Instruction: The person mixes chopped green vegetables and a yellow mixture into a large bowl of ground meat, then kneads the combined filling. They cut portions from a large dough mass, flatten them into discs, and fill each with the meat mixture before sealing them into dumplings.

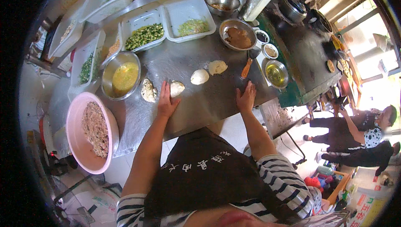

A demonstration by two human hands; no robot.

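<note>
My left hand (pixel 167 100) lies beside a lump of dough (pixel 177 89) on the steel worktop (pixel 194 105), fingers together; whether it touches the dough is unclear. To its left sits another dough piece with dark bits (pixel 148 90). Farther right on the steel are a smooth dough ball (pixel 200 76) and a flatter, tan-looking dough piece (pixel 217 67). My right hand (pixel 246 98) rests near the worktop's front edge, holding nothing, with the thumb apart. Just beyond it lies a scraper with an orange handle (pixel 246 68).
A pink basin of minced filling (pixel 112 133) stands left, near a bowl of yellow liquid (pixel 138 83). Behind are tubs of chopped greens (pixel 163 40) and a bowl of brown paste (pixel 221 36). An oil bowl (pixel 286 81) stands right, below a griddle (pixel 300 55). Two people (pixel 351 127) stand farther right.
</note>
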